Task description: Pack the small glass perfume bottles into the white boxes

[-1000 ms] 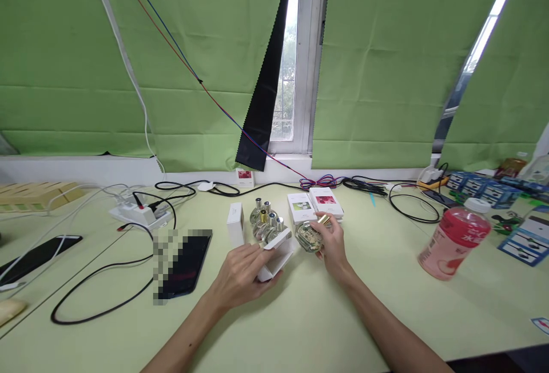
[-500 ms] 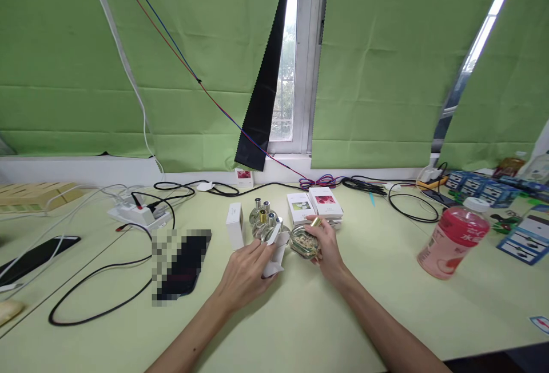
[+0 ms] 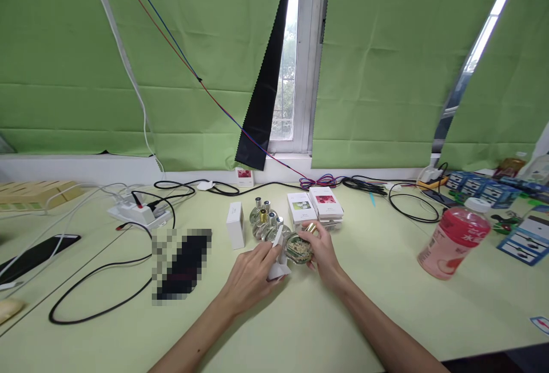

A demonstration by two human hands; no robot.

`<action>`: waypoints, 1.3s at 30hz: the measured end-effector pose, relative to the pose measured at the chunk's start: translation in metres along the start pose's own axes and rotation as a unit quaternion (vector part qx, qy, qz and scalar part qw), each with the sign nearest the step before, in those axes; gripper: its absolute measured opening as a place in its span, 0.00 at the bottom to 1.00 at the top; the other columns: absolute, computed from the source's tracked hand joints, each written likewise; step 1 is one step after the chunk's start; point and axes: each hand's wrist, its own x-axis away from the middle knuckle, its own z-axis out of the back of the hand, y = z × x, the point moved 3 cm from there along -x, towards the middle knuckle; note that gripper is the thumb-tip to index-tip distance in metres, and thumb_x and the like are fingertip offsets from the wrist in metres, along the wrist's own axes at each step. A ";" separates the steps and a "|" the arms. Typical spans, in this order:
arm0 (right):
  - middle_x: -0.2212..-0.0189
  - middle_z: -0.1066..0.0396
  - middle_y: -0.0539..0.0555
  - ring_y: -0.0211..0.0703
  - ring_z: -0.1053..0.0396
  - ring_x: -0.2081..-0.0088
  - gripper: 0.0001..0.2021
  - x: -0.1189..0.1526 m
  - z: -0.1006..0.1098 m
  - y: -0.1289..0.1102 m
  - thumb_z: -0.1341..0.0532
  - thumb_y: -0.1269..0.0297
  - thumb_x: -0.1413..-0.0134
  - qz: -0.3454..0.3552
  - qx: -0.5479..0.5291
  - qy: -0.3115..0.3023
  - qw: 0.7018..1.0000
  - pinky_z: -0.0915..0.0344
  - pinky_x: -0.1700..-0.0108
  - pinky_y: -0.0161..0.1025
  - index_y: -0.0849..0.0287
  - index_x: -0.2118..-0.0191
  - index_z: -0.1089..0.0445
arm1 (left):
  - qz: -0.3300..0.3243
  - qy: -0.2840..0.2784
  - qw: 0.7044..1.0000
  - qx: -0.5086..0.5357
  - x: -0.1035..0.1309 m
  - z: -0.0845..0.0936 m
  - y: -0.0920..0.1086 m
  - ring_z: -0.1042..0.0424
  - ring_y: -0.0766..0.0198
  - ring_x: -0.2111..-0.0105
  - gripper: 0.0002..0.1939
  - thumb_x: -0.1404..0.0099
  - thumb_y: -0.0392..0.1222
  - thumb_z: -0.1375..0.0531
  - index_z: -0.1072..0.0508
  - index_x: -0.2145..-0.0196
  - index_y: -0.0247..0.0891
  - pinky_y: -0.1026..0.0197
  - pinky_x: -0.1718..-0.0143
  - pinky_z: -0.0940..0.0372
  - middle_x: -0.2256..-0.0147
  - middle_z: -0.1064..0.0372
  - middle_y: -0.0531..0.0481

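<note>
Left hand (image 3: 249, 274) gripping open white box (image 3: 278, 270) — partly hidden, right hand (image 3: 325, 253) pinching glass bottle (image 3: 297, 248)

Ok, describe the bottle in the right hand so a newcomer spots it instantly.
On the pale green table, below the window, find the right hand. It holds a clear bottle with a gold cap. Unlike the clustered bottles standing nearby, it is tilted and hand-held.

I'm seeing a bottle (image 3: 299, 249) sitting in the right hand (image 3: 325, 253), beside the box (image 3: 278, 270) in the left hand (image 3: 253, 270); other bottles (image 3: 263, 217) are standing behind, a power strip (image 3: 136, 213) is lying left, a drink (image 3: 454, 241) standing way right.
</note>
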 end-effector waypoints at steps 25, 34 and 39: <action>0.86 0.38 0.39 0.35 0.45 0.90 0.18 -0.004 0.000 0.010 0.35 0.56 0.54 0.021 0.083 0.026 0.996 0.50 0.92 0.30 0.54 0.59 0.39 | -0.056 -0.079 0.992 0.085 -0.001 0.000 0.010 0.30 0.58 0.64 0.18 0.30 0.45 0.43 0.36 0.44 0.43 0.61 0.70 0.38 0.61 0.32 0.47; 0.86 0.38 0.39 0.35 0.45 0.91 0.19 -0.006 -0.001 0.013 0.34 0.53 0.53 0.031 0.090 0.015 0.995 0.51 0.92 0.30 0.53 0.58 0.39 | -0.061 -0.089 0.989 0.097 0.000 -0.001 0.007 0.29 0.58 0.63 0.24 0.29 0.45 0.45 0.42 0.37 0.49 0.61 0.67 0.35 0.59 0.31 0.46; 0.87 0.38 0.39 0.35 0.45 0.91 0.20 -0.006 -0.001 0.014 0.34 0.51 0.53 0.042 0.093 0.011 0.995 0.51 0.90 0.30 0.54 0.58 0.38 | -0.016 -0.070 0.993 0.096 -0.001 0.001 0.002 0.28 0.55 0.60 0.30 0.32 0.51 0.40 0.43 0.36 0.46 0.58 0.66 0.33 0.55 0.32 0.43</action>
